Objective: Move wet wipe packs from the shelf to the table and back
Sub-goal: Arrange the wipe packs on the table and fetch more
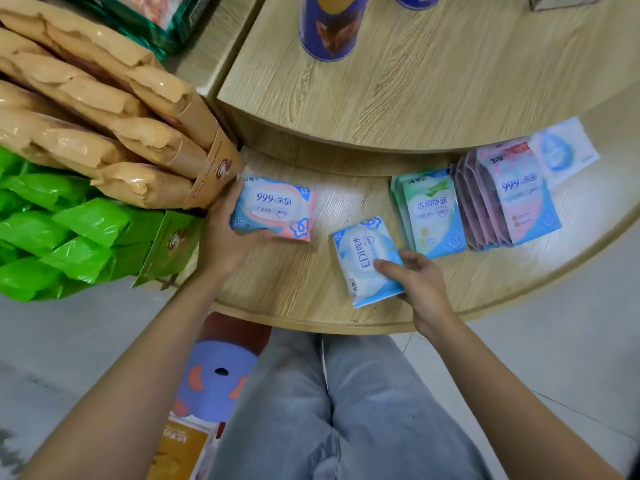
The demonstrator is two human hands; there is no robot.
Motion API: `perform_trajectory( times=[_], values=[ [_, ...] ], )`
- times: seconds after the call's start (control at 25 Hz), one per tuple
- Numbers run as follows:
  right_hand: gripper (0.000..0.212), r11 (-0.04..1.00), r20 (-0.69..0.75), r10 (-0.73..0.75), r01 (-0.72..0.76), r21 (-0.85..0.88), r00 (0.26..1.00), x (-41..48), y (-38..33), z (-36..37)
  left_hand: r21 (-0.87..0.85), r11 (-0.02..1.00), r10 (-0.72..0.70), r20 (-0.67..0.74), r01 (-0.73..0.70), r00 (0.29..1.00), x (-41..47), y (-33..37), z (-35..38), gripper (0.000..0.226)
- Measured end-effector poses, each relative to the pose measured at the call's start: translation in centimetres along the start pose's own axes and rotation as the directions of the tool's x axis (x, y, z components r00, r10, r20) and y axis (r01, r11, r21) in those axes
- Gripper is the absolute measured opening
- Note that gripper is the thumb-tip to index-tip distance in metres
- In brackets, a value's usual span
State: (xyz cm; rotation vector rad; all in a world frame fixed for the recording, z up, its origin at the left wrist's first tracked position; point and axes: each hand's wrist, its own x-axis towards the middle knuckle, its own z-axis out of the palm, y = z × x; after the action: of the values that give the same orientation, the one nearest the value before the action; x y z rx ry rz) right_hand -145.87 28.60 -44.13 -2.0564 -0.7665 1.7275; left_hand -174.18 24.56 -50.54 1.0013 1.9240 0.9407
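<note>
Tan packs (104,109) are piled above green packs (52,237) on the left; 1 purple can (329,26) stands on the upper tier (450,81).

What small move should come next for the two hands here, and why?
Probably lift both packs clear of the wooden surface: the left hand grips the pink-and-blue pack and the right hand grips the blue-and-white pack, both resting on it, apart from the upright rows at right.
</note>
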Motion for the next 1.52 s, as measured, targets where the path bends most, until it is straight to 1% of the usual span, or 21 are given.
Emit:
perform_trajectory(
  times=[0.08, 0.12, 0.2, 0.24, 0.32, 0.4, 0.56, 0.64, 0.72, 0.8, 0.88, 0.92, 0.96, 1.0, 1.04, 1.08, 1.12, 1.2, 1.28, 1.4, 1.52],
  values=[
    [0.036, 0.989, 0.14, 0.113, -0.098, -0.115, 0.984, 0.2, -0.7, -0.3, 0.076, 0.995, -0.058, -0.041, 0.061, 0.997, -1.1, 1.1, 0.0, 0.08],
    [0.039, 0.976, 0.2, 0.173, -0.141, -0.168, 0.964, 0.4, -0.8, -0.3, 0.156, 0.986, -0.048, -0.104, 0.064, 0.993, -2.1, 1.8, 0.2, 0.069],
    [0.05, 0.942, 0.244, 0.25, -0.177, -0.284, 0.937, 0.9, -0.8, -0.2, 0.261, 0.965, 0.033, -0.189, 0.017, 0.981, -4.8, 2.6, 0.9, 0.048],
    [0.051, 0.935, 0.253, 0.262, -0.18, -0.305, 0.931, 0.9, -0.8, -0.1, 0.223, 0.974, 0.021, -0.198, 0.024, 0.98, -6.5, 3.0, 1.5, 0.042],
    [0.046, 0.952, 0.298, 0.281, -0.225, -0.208, 0.912, 0.7, -0.2, 0.1, 0.014, 0.988, -0.154, -0.11, 0.157, 0.982, -10.1, 4.4, 3.1, 0.036],
    [0.037, 0.946, 0.353, 0.307, -0.326, -0.007, 0.884, 0.1, 0.3, 0.3, -0.176, 0.938, -0.3, 0.015, 0.298, 0.954, -12.8, 5.9, 5.0, 0.038],
    [0.017, 0.806, 0.367, 0.278, -0.423, 0.413, 0.888, 0.4, 0.7, 1.5, -0.365, 0.845, -0.411, 0.023, 0.39, 0.911, -12.2, 7.6, 7.9, 0.044],
    [0.014, 0.773, 0.328, 0.244, -0.387, 0.502, 0.913, 0.9, 0.5, 2.9, -0.412, 0.826, -0.402, 0.046, 0.384, 0.914, -10.1, 8.0, 9.0, 0.045],
    [0.023, 0.808, 0.283, 0.219, -0.337, 0.484, 0.934, 1.0, 0.3, 4.3, -0.357, 0.872, -0.338, 0.052, 0.333, 0.94, -8.5, 7.7, 9.8, 0.046],
    [0.026, 0.856, 0.235, 0.256, -0.333, 0.396, 0.938, 0.8, 0.0, 4.7, -0.258, 0.923, -0.289, 0.025, 0.286, 0.957, -7.4, 7.1, 10.2, 0.05],
    [0.023, 0.937, 0.147, 0.285, -0.308, 0.164, 0.947, 0.4, 0.0, 3.9, -0.191, 0.942, -0.277, 0.016, 0.275, 0.961, -7.2, 6.2, 10.2, 0.055],
    [0.02, 0.976, 0.059, 0.218, -0.219, -0.004, 0.974, 0.3, 0.2, 3.1, -0.159, 0.952, -0.265, 0.011, 0.263, 0.964, -7.3, 5.8, 10.3, 0.056],
    [0.02, 0.978, -0.049, 0.062, -0.071, -0.196, 0.997, 0.4, 0.6, 2.2, -0.121, 0.961, -0.25, 0.002, 0.249, 0.968, -7.4, 5.4, 10.5, 0.057],
    [0.022, 0.918, -0.132, -0.146, 0.085, -0.387, 0.98, 0.4, 0.9, 1.3, -0.079, 0.969, -0.236, -0.019, 0.234, 0.972, -7.6, 5.3, 10.6, 0.058],
    [0.025, 0.828, -0.166, -0.338, 0.209, -0.52, 0.926, 0.5, 1.1, 0.5, -0.038, 0.975, -0.219, -0.049, 0.217, 0.974, -7.8, 5.2, 10.9, 0.058],
    [0.031, 0.751, -0.157, -0.468, 0.298, -0.59, 0.87, 0.5, 1.1, 0.0, -0.006, 0.979, -0.203, -0.081, 0.203, 0.976, -8.0, 5.2, 11.1, 0.058],
    [0.038, 0.695, -0.119, -0.538, 0.359, -0.623, 0.835, 0.8, 1.3, -0.3, 0.003, 0.98, -0.198, -0.107, 0.199, 0.974, -8.0, 5.3, 11.3, 0.058],
    [0.047, 0.632, -0.022, -0.561, 0.411, -0.657, 0.828, 1.5, 1.4, 0.0, -0.019, 0.979, -0.205, -0.139, 0.205, 0.969, -7.8, 5.5, 11.5, 0.057],
    [0.048, 0.613, 0.018, -0.538, 0.406, -0.678, 0.843, 2.3, 0.8, 0.7, -0.042, 0.98, -0.201, -0.165, 0.197, 0.966, -7.4, 5.6, 11.7, 0.053],
    [0.049, 0.597, 0.026, -0.56, 0.425, -0.681, 0.828, 3.3, -0.3, 1.5, -0.055, 0.975, -0.224, -0.202, 0.217, 0.954, -6.3, 6.1, 11.7, 0.048],
    [0.048, 0.561, 0.057, -0.574, 0.443, -0.699, 0.817, 3.7, -0.9, 1.5, 0.005, 0.971, -0.232, -0.211, 0.238, 0.95, -5.9, 6.6, 11.7, 0.046]
  ],
)
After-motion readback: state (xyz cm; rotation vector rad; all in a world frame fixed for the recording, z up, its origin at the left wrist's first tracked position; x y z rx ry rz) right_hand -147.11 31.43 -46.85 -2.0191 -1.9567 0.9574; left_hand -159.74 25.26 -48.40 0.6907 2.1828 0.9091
